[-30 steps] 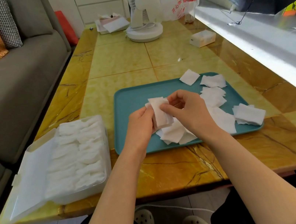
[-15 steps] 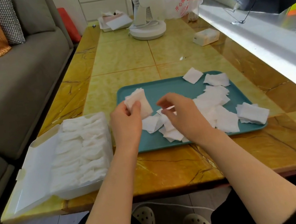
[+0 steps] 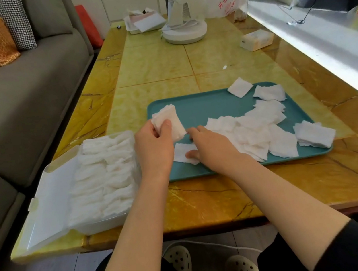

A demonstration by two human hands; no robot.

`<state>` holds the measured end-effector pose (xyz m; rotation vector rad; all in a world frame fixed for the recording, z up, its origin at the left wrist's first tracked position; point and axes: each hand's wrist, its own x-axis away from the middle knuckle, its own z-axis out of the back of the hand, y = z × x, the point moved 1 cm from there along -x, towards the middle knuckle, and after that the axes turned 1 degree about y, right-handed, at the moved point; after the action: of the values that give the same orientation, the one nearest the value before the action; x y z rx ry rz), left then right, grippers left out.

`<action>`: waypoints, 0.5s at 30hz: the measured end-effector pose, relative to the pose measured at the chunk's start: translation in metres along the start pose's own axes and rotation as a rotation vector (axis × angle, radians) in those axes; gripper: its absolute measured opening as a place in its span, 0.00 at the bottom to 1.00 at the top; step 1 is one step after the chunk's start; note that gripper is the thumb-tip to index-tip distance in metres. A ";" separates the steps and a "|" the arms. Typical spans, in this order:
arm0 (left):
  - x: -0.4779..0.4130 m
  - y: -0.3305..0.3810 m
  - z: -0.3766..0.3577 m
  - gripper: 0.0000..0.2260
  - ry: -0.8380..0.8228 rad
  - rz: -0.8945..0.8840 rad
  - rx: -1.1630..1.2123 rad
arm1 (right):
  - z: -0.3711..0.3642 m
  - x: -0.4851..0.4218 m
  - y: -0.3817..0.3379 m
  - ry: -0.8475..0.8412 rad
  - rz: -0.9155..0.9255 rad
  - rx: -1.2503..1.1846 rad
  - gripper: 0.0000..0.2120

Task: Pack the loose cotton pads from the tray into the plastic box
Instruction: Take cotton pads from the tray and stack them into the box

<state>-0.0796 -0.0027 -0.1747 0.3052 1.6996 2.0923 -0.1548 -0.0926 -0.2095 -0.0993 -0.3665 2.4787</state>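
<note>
At lower left, the plastic box [image 3: 100, 178] looked nearly full. The left hand [image 3: 154, 148] pinched a pad stack [image 3: 168, 123]. The right hand [image 3: 213, 148], fingers spread, touched the many pads [image 3: 255, 132] remaining on the tray [image 3: 203, 105].

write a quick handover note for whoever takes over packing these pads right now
Left hand holds a small stack of cotton pads over the tray's left end.
Right hand rests on a loose pad on the tray; pinch unclear.
Done: plastic box, lid open, left of the tray, looks mostly full.
Left: box the held stack, then the loose pile and the pads at the tray's right corner.
</note>
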 end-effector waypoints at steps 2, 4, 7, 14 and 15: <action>0.000 -0.001 -0.001 0.13 -0.004 0.003 -0.007 | -0.002 -0.004 0.001 -0.022 -0.003 -0.054 0.20; -0.001 -0.003 -0.001 0.13 -0.001 0.000 -0.007 | -0.002 -0.006 0.001 -0.040 -0.034 -0.138 0.17; -0.001 -0.002 -0.001 0.14 0.002 -0.004 -0.014 | 0.001 -0.004 0.003 -0.031 -0.054 -0.180 0.11; -0.002 -0.003 -0.001 0.09 0.004 -0.004 -0.018 | 0.010 0.003 0.010 0.159 -0.075 -0.302 0.07; -0.002 -0.002 0.000 0.08 0.011 0.003 -0.024 | 0.014 0.004 0.012 0.231 -0.088 -0.352 0.06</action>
<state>-0.0776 -0.0032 -0.1768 0.2898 1.6807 2.1190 -0.1674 -0.1028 -0.1994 -0.4984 -0.6865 2.2618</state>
